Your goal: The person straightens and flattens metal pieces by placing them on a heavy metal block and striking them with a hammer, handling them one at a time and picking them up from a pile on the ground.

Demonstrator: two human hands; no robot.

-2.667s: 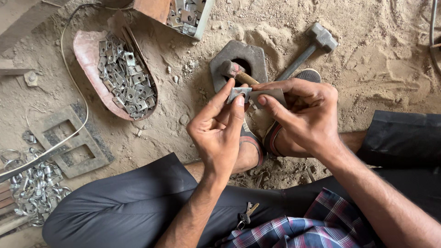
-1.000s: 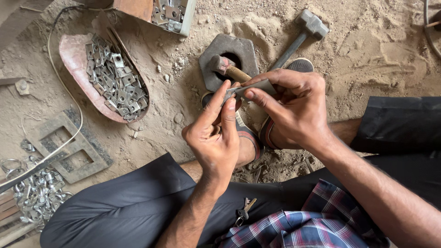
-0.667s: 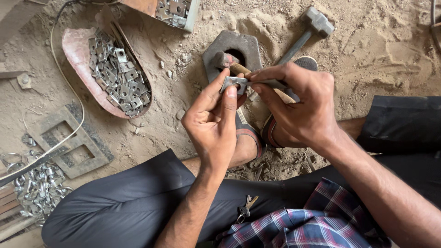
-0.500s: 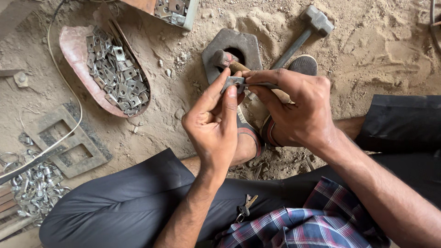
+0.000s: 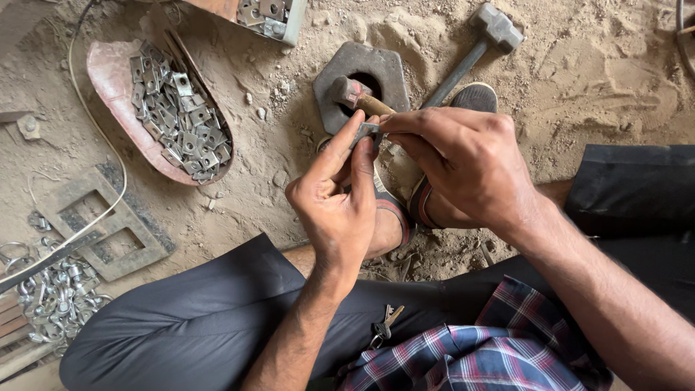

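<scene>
My left hand (image 5: 340,192) and my right hand (image 5: 463,163) meet over my sandalled feet, both pinching a small grey metal clip (image 5: 368,131) between fingertips. The clip is mostly hidden by my fingers. Just beyond it a short hammer (image 5: 355,96) with a wooden handle rests on a hexagonal metal block (image 5: 340,69) with a round hole, set in the sand.
A reddish curved tray (image 5: 108,76) holds several flat metal pieces. A larger hammer (image 5: 478,40) lies at the back right. A rectangular metal frame (image 5: 108,232) and a heap of finished clips (image 5: 54,300) lie at the left. A box of parts (image 5: 271,14) stands at the top.
My hands have stayed together on the clip, turning it slightly between the fingertips. The view has shifted a little. The long thin piece seen in my right hand earlier is hidden now.
</scene>
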